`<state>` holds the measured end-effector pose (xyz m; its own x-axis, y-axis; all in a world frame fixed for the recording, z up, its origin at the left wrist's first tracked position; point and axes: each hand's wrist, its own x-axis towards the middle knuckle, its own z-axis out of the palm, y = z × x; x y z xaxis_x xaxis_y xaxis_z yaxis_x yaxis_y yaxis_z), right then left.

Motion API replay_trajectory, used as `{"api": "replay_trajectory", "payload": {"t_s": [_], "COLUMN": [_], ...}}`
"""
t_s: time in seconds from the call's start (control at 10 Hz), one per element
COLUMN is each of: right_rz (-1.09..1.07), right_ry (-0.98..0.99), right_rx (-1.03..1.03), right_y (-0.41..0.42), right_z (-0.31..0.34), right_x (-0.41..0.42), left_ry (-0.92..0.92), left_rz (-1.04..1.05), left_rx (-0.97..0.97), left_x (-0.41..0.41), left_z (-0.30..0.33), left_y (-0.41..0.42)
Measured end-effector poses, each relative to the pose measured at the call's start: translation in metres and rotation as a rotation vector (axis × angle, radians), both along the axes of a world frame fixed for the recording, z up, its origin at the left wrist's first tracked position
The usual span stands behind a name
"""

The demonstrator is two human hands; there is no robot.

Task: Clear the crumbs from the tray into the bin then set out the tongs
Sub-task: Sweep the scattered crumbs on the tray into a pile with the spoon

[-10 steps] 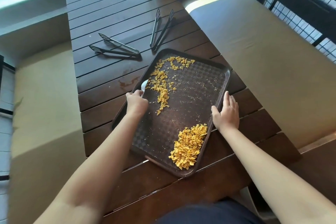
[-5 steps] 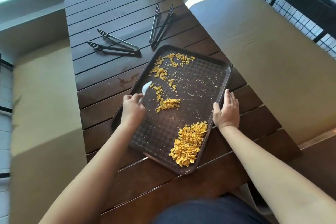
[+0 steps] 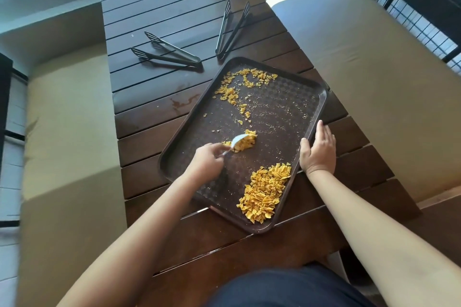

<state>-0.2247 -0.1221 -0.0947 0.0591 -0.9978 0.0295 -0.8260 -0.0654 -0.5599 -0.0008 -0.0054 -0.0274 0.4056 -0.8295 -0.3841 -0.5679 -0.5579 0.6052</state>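
Crumbs (image 3: 243, 143), orange-yellow flaky bits, are the business on the dark brown patterned plastic tray (image 3: 313, 107), which lies askew on the dark slatted wooden bench (image 3: 154, 7). In the head view, a clump that sat along the tray's left rim a second ago now sits near the middle, pushed there by the small white spoon (image 3: 237, 141) in the left hand (image 3: 207, 161). The strip by the left rim is mostly bare, while scattered bits remain at the far left corner. The big heap (image 3: 265, 193) waits at the near right corner, so the sweep seems roughly halfway; no bin shows.

The left hand pinches the spoon's handle, fingers curled, forearm reaching in from the near left. The right hand (image 3: 318, 149) lies with straight fingers against the tray's right rim, thumb hooked over it, steadying. Two pairs of black tongs (image 3: 172, 53) (image 3: 232, 28) lie untouched on the bench beyond the tray.
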Motion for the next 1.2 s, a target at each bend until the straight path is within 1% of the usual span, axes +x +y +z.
{"api": "replay_trajectory", "payload": {"t_s": [0.1, 0.2, 0.3, 0.4, 0.5, 0.6, 0.7, 0.8, 0.9, 1.1, 1.2], "right_rz": [0.000, 0.004, 0.001, 0.000, -0.004, -0.001, -0.003, -0.001, -0.001, -0.001, -0.002], "right_ry": [0.004, 0.008, 0.006, 0.000, 0.000, -0.001, 0.000, 0.003, 0.002, -0.001, 0.004], "right_rx": [-0.006, -0.008, -0.010, -0.015, -0.021, -0.019, -0.015, -0.011, -0.012, -0.012, -0.013], "right_y": [0.000, 0.000, 0.000, 0.000, 0.000, 0.000, -0.001, -0.001, 0.000, 0.000, 0.000], "right_z": [-0.001, -0.001, -0.001, -0.001, -0.001, -0.001, -0.001, -0.002, -0.001, -0.001, -0.001], "right_x": [0.000, 0.000, 0.000, -0.001, -0.001, 0.000, 0.000, -0.001, 0.000, 0.000, 0.000], "left_ry": [-0.035, -0.092, -0.071, -0.014, 0.063, 0.054, -0.041, -0.142, -0.187, -0.138, -0.116], "left_rz": [0.184, 0.264, 0.206, 0.096, -0.125, -0.103, 0.179, 0.302, 0.339, 0.259, 0.258], "left_rx": [-0.114, -0.085, -0.016, -0.006, 0.043, 0.019, -0.071, -0.084, -0.064, -0.016, -0.022], "left_x": [0.016, 0.030, 0.025, 0.004, -0.021, -0.017, 0.012, 0.031, 0.046, 0.040, 0.035], "left_z": [0.005, 0.004, 0.002, 0.006, 0.001, -0.001, 0.005, 0.009, 0.009, 0.001, 0.000], "left_y": [-0.009, -0.020, -0.029, -0.023, -0.003, 0.004, -0.002, -0.009, -0.020, -0.016, -0.011]}}
